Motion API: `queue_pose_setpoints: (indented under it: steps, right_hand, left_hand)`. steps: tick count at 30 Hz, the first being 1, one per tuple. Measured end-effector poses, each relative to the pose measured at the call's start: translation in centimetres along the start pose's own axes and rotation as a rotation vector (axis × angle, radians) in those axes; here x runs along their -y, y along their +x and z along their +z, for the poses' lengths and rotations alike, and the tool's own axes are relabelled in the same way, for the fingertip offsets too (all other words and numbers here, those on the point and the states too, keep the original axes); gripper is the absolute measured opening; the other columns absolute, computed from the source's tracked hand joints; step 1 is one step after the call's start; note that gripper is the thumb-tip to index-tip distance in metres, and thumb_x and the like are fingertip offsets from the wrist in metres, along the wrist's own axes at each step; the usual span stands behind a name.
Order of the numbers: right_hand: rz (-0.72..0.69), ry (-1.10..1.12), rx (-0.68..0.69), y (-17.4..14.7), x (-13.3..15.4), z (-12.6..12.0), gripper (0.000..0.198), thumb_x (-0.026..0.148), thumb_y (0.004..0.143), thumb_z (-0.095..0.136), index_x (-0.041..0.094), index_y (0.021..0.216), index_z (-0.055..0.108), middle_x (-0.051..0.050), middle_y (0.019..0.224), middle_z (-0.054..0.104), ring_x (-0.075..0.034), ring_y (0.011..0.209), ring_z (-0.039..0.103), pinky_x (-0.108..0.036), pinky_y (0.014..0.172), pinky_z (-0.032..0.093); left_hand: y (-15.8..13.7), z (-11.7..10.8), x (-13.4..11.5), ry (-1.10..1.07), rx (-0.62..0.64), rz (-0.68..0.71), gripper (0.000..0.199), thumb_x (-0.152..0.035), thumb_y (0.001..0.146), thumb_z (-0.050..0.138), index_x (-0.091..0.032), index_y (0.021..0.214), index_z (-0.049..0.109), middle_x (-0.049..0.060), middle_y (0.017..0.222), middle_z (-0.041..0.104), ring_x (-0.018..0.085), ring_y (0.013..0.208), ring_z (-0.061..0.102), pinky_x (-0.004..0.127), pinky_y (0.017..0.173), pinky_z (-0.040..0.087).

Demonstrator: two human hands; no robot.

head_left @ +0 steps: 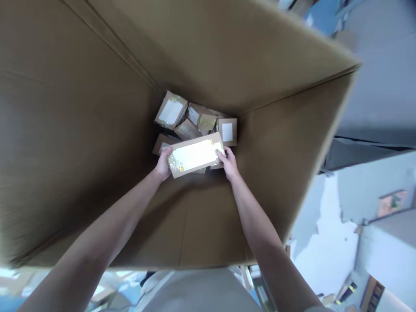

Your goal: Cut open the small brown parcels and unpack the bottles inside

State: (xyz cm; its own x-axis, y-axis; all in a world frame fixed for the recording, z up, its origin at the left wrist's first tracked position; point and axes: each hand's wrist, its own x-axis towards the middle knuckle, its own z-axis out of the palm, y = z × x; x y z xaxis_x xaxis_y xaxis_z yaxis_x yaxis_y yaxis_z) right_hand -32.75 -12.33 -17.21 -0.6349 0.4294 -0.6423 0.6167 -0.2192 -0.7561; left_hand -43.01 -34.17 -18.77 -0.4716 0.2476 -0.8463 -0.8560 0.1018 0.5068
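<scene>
Both my arms reach down into a large, deep cardboard box (286, 130). Between my hands is a long brown parcel (195, 156) with a white label and clear tape on it. My left hand (164, 164) grips the parcel's left end, fingers mostly hidden behind it. At the right end, my right hand (229, 162) holds on with the thumb over the label's edge. Beneath and beyond the parcel lie several smaller taped cartons, among them a labelled carton (170, 110) at the far left and an upright-looking carton (227, 131) at the right.
Tall walls of the big box surround my arms; its near rim (182, 266) runs in front of my body. Outside to the right is a pale, blurred floor (318, 229) with scattered items. More parcels (110, 288) lie below the near rim.
</scene>
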Motion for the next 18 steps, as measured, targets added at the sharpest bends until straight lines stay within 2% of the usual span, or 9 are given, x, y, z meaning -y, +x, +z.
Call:
queue_pose_setpoints:
  steps: [3,6,8,10,12,14,18]
  right_hand:
    - [-0.172,-0.006,-0.053,-6.4,6.1,-1.2,0.063,0.056,0.073,0.066,0.022,0.125,0.056,-0.007,0.12,0.061,-0.023,0.112,0.056,-0.038,0.098,0.045]
    - [-0.332,0.003,-0.053,-13.2,11.9,-3.9,0.066,0.055,0.072,0.067,0.022,0.128,0.055,-0.008,0.126,0.057,-0.023,0.116,0.055,-0.037,0.102,0.043]
    - [-0.424,0.012,-0.05,-17.7,15.2,-6.4,0.067,0.054,0.073,0.068,0.024,0.131,0.054,-0.008,0.128,0.055,-0.023,0.117,0.054,-0.037,0.102,0.044]
    - [-0.513,0.045,-0.086,-21.6,17.6,-9.8,0.067,0.052,0.074,0.069,0.026,0.133,0.051,-0.007,0.13,0.055,-0.023,0.12,0.053,-0.038,0.102,0.044]
    - [-0.591,0.085,-0.156,-24.8,19.1,-14.1,0.062,0.05,0.076,0.068,0.025,0.131,0.051,-0.008,0.131,0.056,-0.023,0.121,0.053,-0.04,0.103,0.043]
    - [-0.617,0.095,-0.236,-27.2,19.6,-19.2,0.056,0.05,0.078,0.066,0.024,0.126,0.055,-0.008,0.128,0.059,-0.024,0.119,0.054,-0.041,0.102,0.044]
    - [-0.542,0.118,-0.33,-29.5,17.8,-29.9,0.056,0.056,0.076,0.064,0.023,0.12,0.058,-0.009,0.125,0.062,-0.025,0.113,0.058,-0.041,0.091,0.051]
  left_hand:
    - [-8.1,1.8,-4.7,-0.083,0.014,0.164,0.07,-0.07,0.077,0.043,-0.019,0.124,0.054,0.007,0.122,0.065,0.034,0.125,0.051,0.048,0.101,0.047]
    - [-16.5,3.2,-8.8,-0.138,0.028,0.383,0.065,-0.067,0.071,0.054,-0.027,0.123,0.055,0.0,0.125,0.063,0.033,0.132,0.044,0.047,0.104,0.046]
    - [-21.4,4.7,-10.8,-0.121,0.119,0.408,0.063,-0.056,0.065,0.063,-0.031,0.122,0.056,-0.002,0.121,0.065,0.033,0.132,0.043,0.047,0.105,0.046]
    - [-25.5,7.1,-11.7,-0.088,0.196,0.394,0.063,-0.05,0.063,0.063,-0.033,0.124,0.056,-0.001,0.116,0.067,0.033,0.13,0.046,0.049,0.102,0.048]
    - [-28.8,10.7,-11.6,-0.024,0.26,0.362,0.063,-0.049,0.064,0.059,-0.031,0.125,0.056,0.001,0.114,0.068,0.034,0.125,0.05,0.052,0.099,0.049]
    - [-31.1,15.5,-10.5,0.058,0.324,0.336,0.063,-0.049,0.067,0.055,-0.026,0.125,0.056,0.004,0.116,0.068,0.036,0.122,0.053,0.053,0.097,0.049]
    - [-32.9,26.4,-6.5,0.049,0.437,0.347,0.063,-0.044,0.068,0.053,-0.019,0.126,0.054,0.007,0.118,0.066,0.034,0.118,0.056,0.051,0.097,0.048]
